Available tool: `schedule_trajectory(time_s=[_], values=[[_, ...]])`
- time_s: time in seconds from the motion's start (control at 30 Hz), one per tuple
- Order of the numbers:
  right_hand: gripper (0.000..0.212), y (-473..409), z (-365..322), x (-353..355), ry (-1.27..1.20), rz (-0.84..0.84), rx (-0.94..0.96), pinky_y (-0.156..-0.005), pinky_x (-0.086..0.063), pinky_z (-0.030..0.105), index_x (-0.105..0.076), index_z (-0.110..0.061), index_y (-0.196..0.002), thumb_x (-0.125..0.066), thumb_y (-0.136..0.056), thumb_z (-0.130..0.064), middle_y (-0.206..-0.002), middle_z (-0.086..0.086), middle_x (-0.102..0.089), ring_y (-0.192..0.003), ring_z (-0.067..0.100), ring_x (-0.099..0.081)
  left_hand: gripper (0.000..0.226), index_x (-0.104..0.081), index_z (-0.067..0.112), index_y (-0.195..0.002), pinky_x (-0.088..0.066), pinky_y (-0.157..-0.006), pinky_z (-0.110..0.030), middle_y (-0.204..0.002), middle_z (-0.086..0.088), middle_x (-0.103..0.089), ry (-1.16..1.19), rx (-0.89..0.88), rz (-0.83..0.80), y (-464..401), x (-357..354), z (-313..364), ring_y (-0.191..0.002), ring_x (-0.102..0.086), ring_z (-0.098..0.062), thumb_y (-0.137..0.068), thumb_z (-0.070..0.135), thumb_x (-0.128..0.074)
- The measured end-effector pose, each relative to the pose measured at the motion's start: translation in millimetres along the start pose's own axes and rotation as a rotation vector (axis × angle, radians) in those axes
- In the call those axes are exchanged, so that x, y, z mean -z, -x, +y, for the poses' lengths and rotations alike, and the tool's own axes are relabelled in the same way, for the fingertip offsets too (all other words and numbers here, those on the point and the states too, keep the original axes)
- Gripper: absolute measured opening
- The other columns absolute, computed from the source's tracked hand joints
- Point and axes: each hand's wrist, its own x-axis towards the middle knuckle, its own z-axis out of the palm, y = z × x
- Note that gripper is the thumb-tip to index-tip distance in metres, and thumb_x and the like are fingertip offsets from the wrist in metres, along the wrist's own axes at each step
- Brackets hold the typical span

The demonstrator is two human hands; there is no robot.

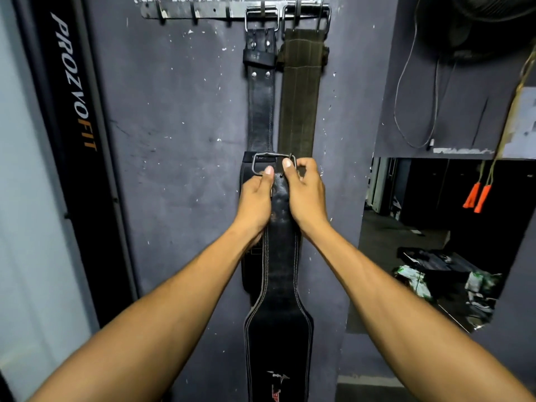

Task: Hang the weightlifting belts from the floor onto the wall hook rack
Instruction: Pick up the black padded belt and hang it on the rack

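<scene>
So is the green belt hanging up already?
Yes. The green belt hangs by its buckle from the hook rack.

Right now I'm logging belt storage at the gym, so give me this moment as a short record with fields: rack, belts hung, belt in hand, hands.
rack: metal hook rack on the grey wall, free hooks at its left end
belts hung: two, a black belt and an olive belt, side by side by their buckles
belt in hand: a third black belt, upright, buckle at top, below the rack
left hand: grips that belt under the buckle
right hand: pinches the buckle's right side
</scene>
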Motion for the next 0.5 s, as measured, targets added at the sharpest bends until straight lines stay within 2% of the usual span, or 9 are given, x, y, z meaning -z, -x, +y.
schedule_trajectory(time_s=[0.07,0.1,0.17,0.2,0.23,0.3,0.4,0.47,0.5], values=[[0.03,16.5,12.5,9.7,-0.144,-0.033,-0.034,-0.072,-0.052,0.023,-0.054,-0.024,-0.117,-0.059,-0.102,-0.049,-0.085,-0.008,-0.067,-0.075,0.003,-0.064,0.05,-0.062,0.023,-0.064,-0.044,-0.051,-0.022,-0.057,0.006,-0.059,0.023,-0.011,0.003,1.5,0.3,-2.5,-0.053,-0.053,-0.009,-0.11,0.033,-0.045],[0.029,26.9,24.4,14.9,-0.232,-0.108,-0.053,-0.077,-0.054,0.02,-0.053,-0.024,-0.123,-0.06,-0.102,-0.043,-0.09,-0.009,-0.071,-0.081,0.0,-0.067,0.052,-0.066,0.023,-0.063,-0.049,-0.052,-0.02,-0.057,0.009,-0.064,0.043,-0.011,-0.006,1.0,0.5,-1.1,-0.053,-0.058,-0.005,-0.11,0.032,-0.045],[0.032,53.8,50.1,21.6,-0.314,-0.323,-0.126,-0.091,-0.058,0.022,-0.056,-0.014,-0.132,-0.065,-0.102,-0.024,-0.108,-0.007,-0.078,-0.098,0.004,-0.072,0.047,-0.075,0.015,-0.078,-0.058,-0.065,-0.026,-0.071,0.0,-0.076,0.087,-0.024,-0.025,-4.2,-0.8,4.6,-0.064,-0.069,-0.012,-0.11,0.033,-0.044],[0.029,67.6,59.8,22.2,-0.329,-0.426,-0.204,-0.092,-0.061,0.028,-0.062,-0.007,-0.128,-0.067,-0.101,-0.016,-0.112,0.005,-0.08,-0.098,0.012,-0.076,0.046,-0.075,0.012,-0.083,-0.058,-0.069,-0.03,-0.076,-0.005,-0.077,0.1,-0.025,-0.033,-7.0,-2.1,10.2,-0.068,-0.071,-0.016,-0.11,0.035,-0.045],[0.02,78.3,66.6,20.9,-0.359,-0.496,-0.287,-0.085,-0.065,0.035,-0.068,-0.001,-0.117,-0.068,-0.1,-0.011,-0.107,0.02,-0.08,-0.089,0.022,-0.079,0.046,-0.075,0.01,-0.085,-0.058,-0.069,-0.032,-0.077,-0.007,-0.077,0.102,-0.022,-0.041,-10.2,-3.3,15.3,-0.067,-0.071,-0.017,-0.109,0.036,-0.045],[0.013,88.8,72.4,18.5,-0.389,-0.485,-0.363,-0.067,-0.066,0.038,-0.072,0.003,-0.095,-0.068,-0.099,-0.009,-0.091,0.032,-0.078,-0.069,0.028,-0.079,0.046,-0.075,0.011,-0.085,-0.058,-0.062,-0.028,-0.075,-0.006,-0.076,0.117,-0.007,-0.051,-13.7,-5.0,20.3,-0.063,-0.071,-0.015,-0.109,0.038,-0.046],[0.012,90.7,74.4,19.4,-0.448,-0.481,-0.338,-0.066,-0.065,0.036,-0.074,0.001,-0.093,-0.07,-0.097,-0.009,-0.086,0.025,-0.08,-0.071,0.029,-0.08,0.044,-0.076,0.012,-0.087,-0.058,-0.059,-0.025,-0.073,-0.003,-0.077,0.145,0.004,-0.048,-13.2,-5.2,21.4,-0.061,-0.071,-0.013,-0.109,0.035,-0.046],[0.009,103.1,84.5,28.7,-0.402,-0.59,-0.317,-0.08,-0.064,0.033,-0.077,-0.003,-0.102,-0.074,-0.093,-0.005,-0.097,0.014,-0.082,-0.086,0.022,-0.079,0.043,-0.077,0.01,-0.091,-0.06,-0.069,-0.034,-0.08,-0.01,-0.077,0.161,0.012,-0.05,-10.8,-2.9,26.8,-0.067,-0.071,-0.019,-0.109,0.035,-0.046],[0.018,112.4,95.0,34.0,-0.308,-0.664,-0.305,-0.087,-0.062,0.027,-0.078,-0.009,-0.108,-0.077,-0.091,-0.004,-0.102,0.002,-0.083,-0.095,0.014,-0.078,0.045,-0.076,0.005,-0.097,-0.06,-0.077,-0.043,-0.088,-0.018,-0.077,0.172,0.017,-0.046,-11.0,-1.6,31.2,-0.075,-0.07,-0.025,-0.109,0.036,-0.047]])
